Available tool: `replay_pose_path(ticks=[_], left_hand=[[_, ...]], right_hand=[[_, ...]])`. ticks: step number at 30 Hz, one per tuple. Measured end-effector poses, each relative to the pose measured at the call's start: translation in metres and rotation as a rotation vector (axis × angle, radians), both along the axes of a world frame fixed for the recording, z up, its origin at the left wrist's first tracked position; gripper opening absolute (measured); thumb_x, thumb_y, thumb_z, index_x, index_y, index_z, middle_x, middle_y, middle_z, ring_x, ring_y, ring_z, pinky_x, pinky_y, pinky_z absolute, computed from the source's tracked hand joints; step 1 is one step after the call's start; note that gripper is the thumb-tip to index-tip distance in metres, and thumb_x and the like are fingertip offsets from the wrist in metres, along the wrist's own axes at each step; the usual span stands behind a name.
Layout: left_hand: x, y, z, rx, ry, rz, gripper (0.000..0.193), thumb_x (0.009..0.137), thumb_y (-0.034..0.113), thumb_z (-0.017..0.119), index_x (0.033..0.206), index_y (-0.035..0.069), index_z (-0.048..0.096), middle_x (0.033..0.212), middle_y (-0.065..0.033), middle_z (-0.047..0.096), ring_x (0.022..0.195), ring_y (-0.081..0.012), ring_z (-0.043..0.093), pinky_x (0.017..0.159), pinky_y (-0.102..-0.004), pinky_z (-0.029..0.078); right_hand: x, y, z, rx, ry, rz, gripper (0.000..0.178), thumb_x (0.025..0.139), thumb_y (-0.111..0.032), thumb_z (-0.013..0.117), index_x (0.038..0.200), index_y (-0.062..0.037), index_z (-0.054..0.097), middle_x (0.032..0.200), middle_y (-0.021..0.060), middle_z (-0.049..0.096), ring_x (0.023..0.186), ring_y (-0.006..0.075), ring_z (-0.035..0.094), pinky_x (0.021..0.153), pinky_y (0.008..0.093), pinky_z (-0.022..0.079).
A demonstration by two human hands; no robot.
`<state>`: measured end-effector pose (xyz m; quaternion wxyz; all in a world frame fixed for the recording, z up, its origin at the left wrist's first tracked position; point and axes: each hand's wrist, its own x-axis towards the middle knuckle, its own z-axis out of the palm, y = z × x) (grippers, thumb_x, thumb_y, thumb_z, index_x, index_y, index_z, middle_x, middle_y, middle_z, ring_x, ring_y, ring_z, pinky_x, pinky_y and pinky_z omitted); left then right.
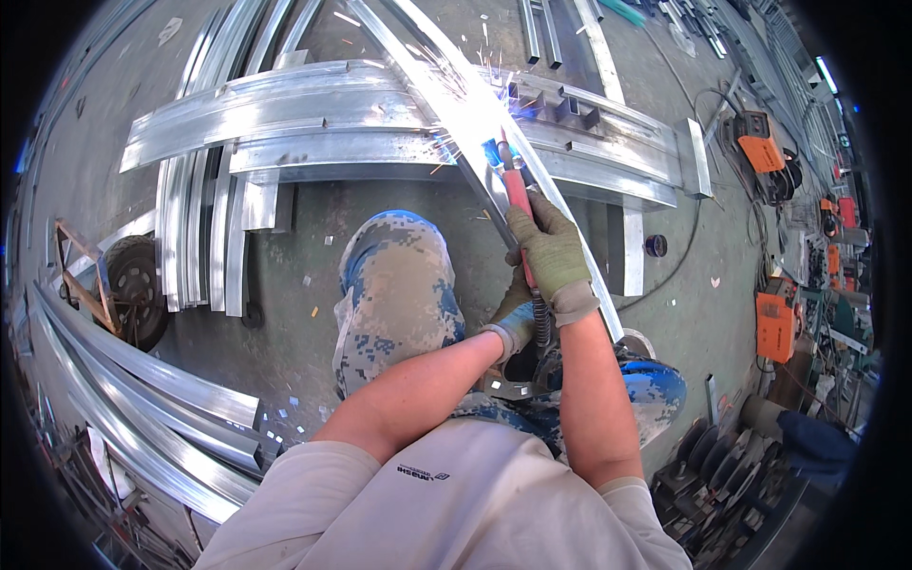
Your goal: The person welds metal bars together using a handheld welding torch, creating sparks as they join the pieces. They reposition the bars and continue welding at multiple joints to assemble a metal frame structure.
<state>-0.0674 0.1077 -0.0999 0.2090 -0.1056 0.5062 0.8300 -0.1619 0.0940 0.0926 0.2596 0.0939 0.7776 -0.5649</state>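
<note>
My right hand (553,249), in an olive work glove, is closed around the red handle of a welding torch (516,190). Below it my left hand (514,313), also gloved, is closed at the lower end of the torch, by its black ribbed cable (542,323). Its fingers are partly hidden. The torch tip points away from me into a glaring white arc (478,112) that throws sparks and hides the joint. Around the glare, long metal profiles (570,242) run diagonally, lying across a row of wide, shiny metal channels (313,152).
More long profiles lie at the left (218,228) and lower left (142,380). Beside them stands a cart wheel (138,293). Orange welding machines (759,142) line the right side, with cables on the floor. A small dark roll (655,246) lies right of my hands.
</note>
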Motion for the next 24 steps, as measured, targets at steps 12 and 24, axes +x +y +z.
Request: replay_pose_path(ticks=[12,24], left_hand=[[-0.002,-0.007,0.024,-0.440,0.178,0.012,0.092,0.092,0.023,0.080,0.164,0.016,0.023,0.152,-0.0070,0.050,0.140,-0.0219,0.051,0.112,-0.0340,0.045],[-0.009,-0.015,0.049,-0.130,0.000,0.083,0.085,0.097,0.013,0.075,0.163,0.014,0.023,0.156,-0.0082,0.047,0.140,-0.0202,0.050,0.113,-0.0330,0.044]], right_hand=[[0.010,-0.004,0.009,0.078,0.030,0.022,0.056,0.101,-0.034,0.071,0.147,-0.0058,0.059,0.094,0.0051,0.068,0.063,0.0116,0.062,0.050,0.0281,0.046],[0.004,-0.009,0.012,0.101,0.034,0.027,0.056,0.100,-0.035,0.073,0.145,-0.0036,0.061,0.094,0.0078,0.071,0.061,0.0132,0.065,0.050,0.0286,0.047]])
